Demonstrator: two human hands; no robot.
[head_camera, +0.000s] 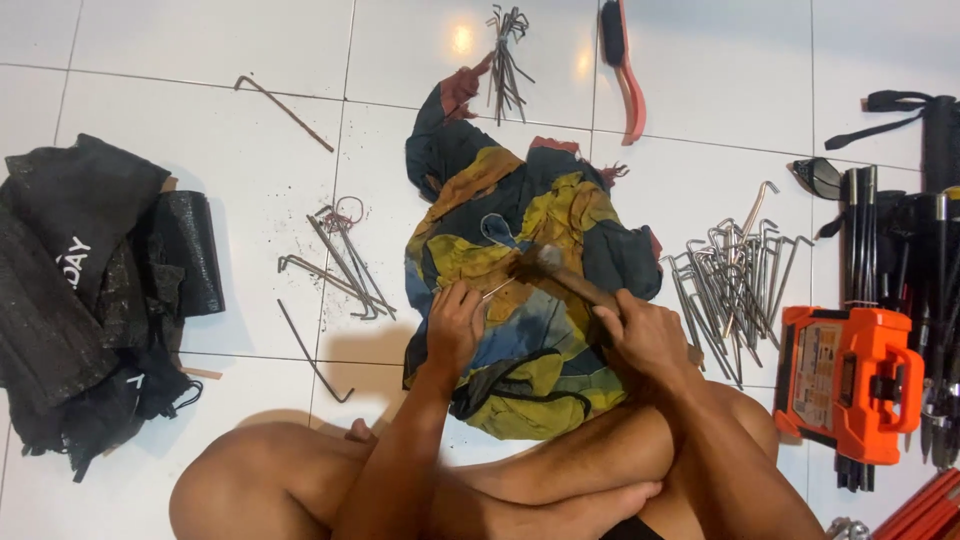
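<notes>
Hammering on the multicoloured cloth (530, 300), right hand (645, 335) grips a hammer (545, 265); left hand (455, 325) pinches one tent peg (497, 290) beneath it. Shiny pegs (735, 285) lie at three o'clock, seemingly done; rusty bent pegs (345, 260) at nine remain.

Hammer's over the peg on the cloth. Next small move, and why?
Probably a short tap down. The right hand holds the hammer with its head just above the thin metal peg, which the left hand pins against the patterned cloth. Keep fingers back.
</notes>
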